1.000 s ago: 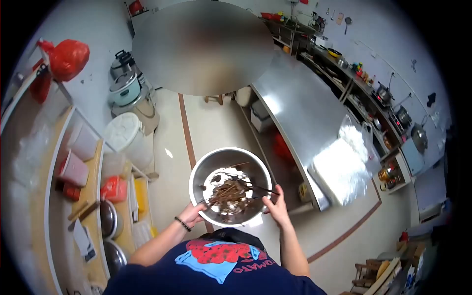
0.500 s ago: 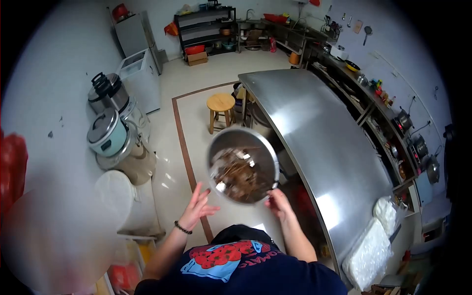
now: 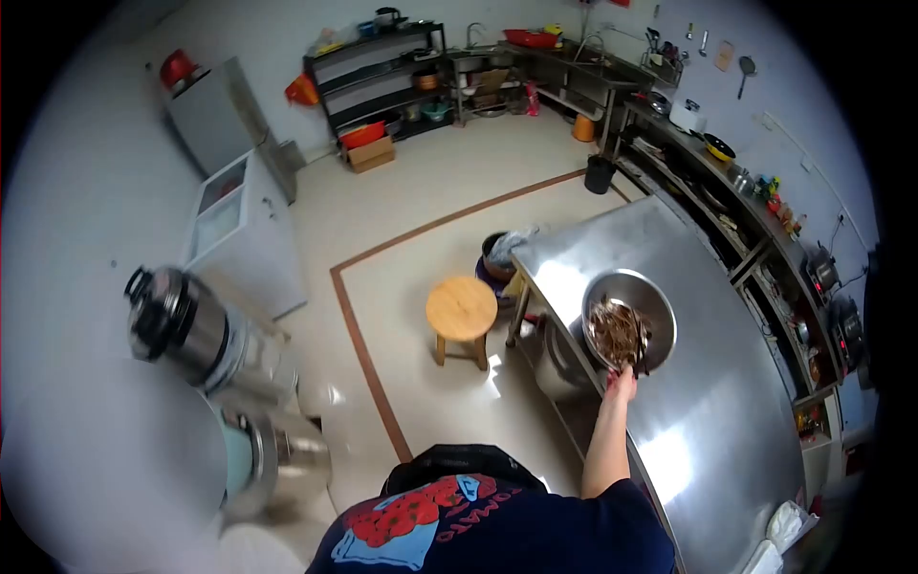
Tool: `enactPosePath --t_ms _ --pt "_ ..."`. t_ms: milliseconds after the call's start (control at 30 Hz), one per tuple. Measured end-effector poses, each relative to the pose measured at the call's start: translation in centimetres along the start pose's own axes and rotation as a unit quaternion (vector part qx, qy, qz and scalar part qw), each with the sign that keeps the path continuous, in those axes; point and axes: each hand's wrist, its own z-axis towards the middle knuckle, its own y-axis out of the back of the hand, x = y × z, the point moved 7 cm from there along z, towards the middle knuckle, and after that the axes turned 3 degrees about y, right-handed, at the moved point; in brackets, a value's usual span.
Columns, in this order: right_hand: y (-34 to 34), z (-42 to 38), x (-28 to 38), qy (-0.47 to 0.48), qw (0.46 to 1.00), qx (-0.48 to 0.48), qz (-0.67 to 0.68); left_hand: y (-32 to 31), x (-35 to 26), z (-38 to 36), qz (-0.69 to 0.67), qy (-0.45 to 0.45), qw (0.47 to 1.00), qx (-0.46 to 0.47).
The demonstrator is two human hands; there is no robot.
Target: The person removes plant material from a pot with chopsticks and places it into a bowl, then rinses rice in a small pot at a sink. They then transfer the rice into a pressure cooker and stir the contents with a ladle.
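My right hand [image 3: 622, 385] is closed at the near rim of a round stainless steel bowl [image 3: 660, 311], holding it with the arm stretched forward. The bowl overlaps the left part of the steel table [image 3: 708, 421] in this view. Inside lie brown, stringy pieces [image 3: 614, 330] with some shiny bits among them. A dark, narrow thing [image 3: 640, 344] stands out along the bowl's near right side, close to my fingers. My left hand is out of view.
A round wooden stool [image 3: 461, 308] stands left of the table, near a pot with a plastic bag [image 3: 514, 245]. Cookers [image 3: 177, 316] and a white chest freezer [image 3: 251, 234] line the left wall. A black bucket [image 3: 600, 174] sits beyond the table.
The bowl has moved right, from above the floor to over the steel table, in my right hand. My left hand, open beside the bowl before, has left the view. My view has shifted.
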Motion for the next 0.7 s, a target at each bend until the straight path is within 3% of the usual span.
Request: enactPosePath --t_ms 167,233,300,367,400,467,500,533,567,600,667,700 --pt "-7.1 2.0 -5.2 0.055 0.991 -0.112 0.048 11.0 -10.4 10.8 0.019 0.005 1.000 0.025" --pt "-9.2 1.8 -6.9 0.115 0.984 -0.082 0.108 16.5 -16.0 16.7 0.045 -0.024 0.999 0.020" --pt "-12.4 -2.3 -8.0 0.181 0.961 -0.199 0.069 23.6 -23.9 22.5 0.076 -0.069 0.995 0.006" --pt "-17.1 -6.8 -11.6 0.155 0.945 -0.283 -0.048 31.9 -33.2 28.5 0.152 -0.136 0.979 -0.022" --pt "-20.5 -8.2 -13.5 0.124 0.953 -0.271 -0.047 36.8 -39.5 31.8 0.236 -0.193 0.951 -0.057" --pt "-28.2 -9.7 -17.3 0.054 0.976 -0.205 -0.040 47.3 -55.5 36.7 0.336 -0.298 0.878 -0.165" --pt "-33.2 -9.2 -19.5 0.016 0.988 -0.149 -0.029 53.0 -65.0 43.1 0.025 -0.353 0.920 -0.171" --pt "-37.2 -7.6 -21.5 0.000 0.994 -0.076 -0.079 58.3 -74.5 33.8 -0.047 -0.325 0.943 -0.048" --pt "-41.4 -5.8 -23.2 -0.015 0.992 -0.001 -0.127 62.6 -82.6 32.4 -0.071 -0.425 0.897 -0.099" --pt "-46.4 -4.7 -23.9 -0.013 0.977 0.073 -0.201 66.1 -90.9 34.9 -0.144 -0.507 0.847 -0.068" --pt "-55.8 -2.2 -25.3 -0.007 0.911 0.209 -0.356 72.1 -100.3 25.7 -0.279 -0.609 0.735 -0.108" --pt "-59.8 -0.4 -26.4 -0.011 0.876 0.264 -0.404 72.4 -104.3 26.9 -0.271 -0.620 0.729 -0.103"
